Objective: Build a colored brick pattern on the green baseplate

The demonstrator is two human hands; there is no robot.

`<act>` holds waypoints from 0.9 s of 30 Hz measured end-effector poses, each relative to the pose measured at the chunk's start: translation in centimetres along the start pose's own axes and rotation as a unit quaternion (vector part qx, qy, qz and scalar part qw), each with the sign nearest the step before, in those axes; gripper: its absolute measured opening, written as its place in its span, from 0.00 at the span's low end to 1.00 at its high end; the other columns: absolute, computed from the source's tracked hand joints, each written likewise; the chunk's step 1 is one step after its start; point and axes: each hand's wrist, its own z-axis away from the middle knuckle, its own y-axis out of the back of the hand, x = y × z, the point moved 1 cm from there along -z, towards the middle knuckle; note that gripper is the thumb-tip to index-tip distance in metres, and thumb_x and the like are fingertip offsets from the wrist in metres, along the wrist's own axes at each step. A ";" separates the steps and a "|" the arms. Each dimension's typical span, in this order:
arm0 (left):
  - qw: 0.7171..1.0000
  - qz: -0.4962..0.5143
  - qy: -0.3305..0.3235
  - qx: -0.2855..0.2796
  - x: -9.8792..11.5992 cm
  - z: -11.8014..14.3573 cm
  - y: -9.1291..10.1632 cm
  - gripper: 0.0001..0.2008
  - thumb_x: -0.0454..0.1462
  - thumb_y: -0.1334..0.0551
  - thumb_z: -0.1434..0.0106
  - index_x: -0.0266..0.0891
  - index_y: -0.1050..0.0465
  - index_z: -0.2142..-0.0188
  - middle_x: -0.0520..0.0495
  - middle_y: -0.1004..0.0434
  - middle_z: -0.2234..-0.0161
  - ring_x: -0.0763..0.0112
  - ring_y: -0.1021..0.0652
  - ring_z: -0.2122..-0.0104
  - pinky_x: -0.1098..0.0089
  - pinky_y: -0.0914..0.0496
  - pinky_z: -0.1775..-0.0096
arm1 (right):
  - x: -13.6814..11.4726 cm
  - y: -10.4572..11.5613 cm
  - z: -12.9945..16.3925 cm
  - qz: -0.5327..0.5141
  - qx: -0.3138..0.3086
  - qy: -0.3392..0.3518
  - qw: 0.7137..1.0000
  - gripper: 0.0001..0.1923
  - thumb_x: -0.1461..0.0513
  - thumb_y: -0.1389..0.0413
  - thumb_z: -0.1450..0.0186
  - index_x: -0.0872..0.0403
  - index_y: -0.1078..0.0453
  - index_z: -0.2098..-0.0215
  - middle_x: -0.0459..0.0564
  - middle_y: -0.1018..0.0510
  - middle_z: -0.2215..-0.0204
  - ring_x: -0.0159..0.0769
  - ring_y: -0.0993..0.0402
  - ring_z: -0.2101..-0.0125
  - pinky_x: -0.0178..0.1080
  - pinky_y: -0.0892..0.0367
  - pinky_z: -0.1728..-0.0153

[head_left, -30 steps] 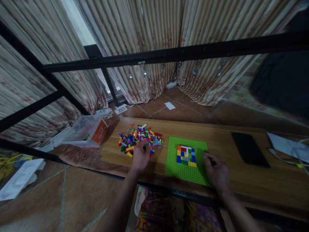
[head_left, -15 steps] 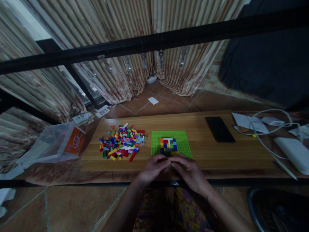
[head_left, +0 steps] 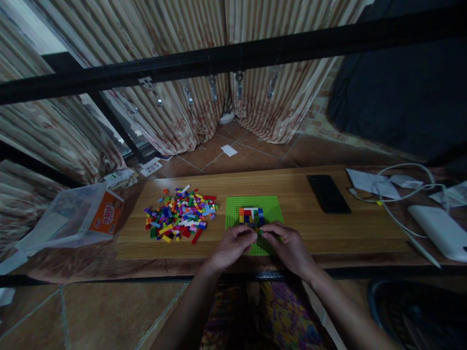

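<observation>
A green studded baseplate [head_left: 272, 210] lies on the wooden board, bearing a block of coloured toy bricks [head_left: 248, 214] in red, white, blue, yellow and orange. My left hand [head_left: 237, 243] is closed in a pinch at the near side of this block; what its fingertips hold, if anything, is hidden. Opposite it, my right hand [head_left: 286, 243] pinches what looks like a small green brick [head_left: 260, 232], close to the left fingertips. Both hands hover over the near part of the plate and partly cover the block's near edge.
Left of the plate a heap of loose toy bricks [head_left: 182, 214] spreads over the wooden board [head_left: 292, 184]. A clear plastic box [head_left: 69, 214] with an orange label stands further left. To the right are a black phone [head_left: 328, 193], a white cable [head_left: 401, 167] and a white device [head_left: 438, 233].
Both hands have moved slightly away from me, nearer the brick block, and more of the plate's near edge shows. The whole view has shifted slightly.
</observation>
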 end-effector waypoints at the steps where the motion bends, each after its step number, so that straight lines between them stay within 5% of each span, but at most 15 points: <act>1: 0.999 -0.011 -0.016 0.042 -0.3 -0.3 0.2 0.13 0.46 0.37 0.43 0.36 0.28 0.70 0.54 0.32 0.77 0.78 0.33 0.78 0.74 0.39 0.73 | 0.5 0.0 -0.5 0.023 0.035 0.002 0.999 0.09 0.59 0.47 0.34 0.50 0.25 0.62 0.48 0.22 0.67 0.37 0.25 0.65 0.39 0.31 0.62; 4: 0.979 -0.081 -0.072 0.175 -1.6 -0.8 1.3 0.09 0.41 0.39 0.42 0.37 0.27 0.67 0.52 0.28 0.73 0.75 0.29 0.74 0.74 0.36 0.70 | 2.3 -0.2 -2.3 0.085 0.094 0.005 0.992 0.09 0.59 0.47 0.35 0.52 0.24 0.64 0.50 0.22 0.67 0.39 0.25 0.65 0.41 0.31 0.61; 7: 0.955 -0.151 -0.116 0.227 -3.0 -0.9 2.4 0.07 0.39 0.40 0.41 0.38 0.27 0.66 0.50 0.26 0.70 0.73 0.27 0.70 0.73 0.34 0.66 | 3.7 -0.7 -3.6 0.116 0.080 0.015 0.990 0.09 0.60 0.46 0.36 0.51 0.24 0.65 0.50 0.22 0.67 0.39 0.25 0.65 0.42 0.31 0.60; 27: 0.933 -0.230 -0.169 0.218 -3.9 -0.2 2.7 0.07 0.38 0.42 0.37 0.40 0.27 0.66 0.50 0.24 0.67 0.72 0.25 0.66 0.73 0.32 0.62 | 4.6 -0.6 -5.5 0.089 0.049 -0.031 0.994 0.06 0.59 0.43 0.40 0.51 0.25 0.71 0.47 0.23 0.71 0.36 0.27 0.70 0.40 0.32 0.64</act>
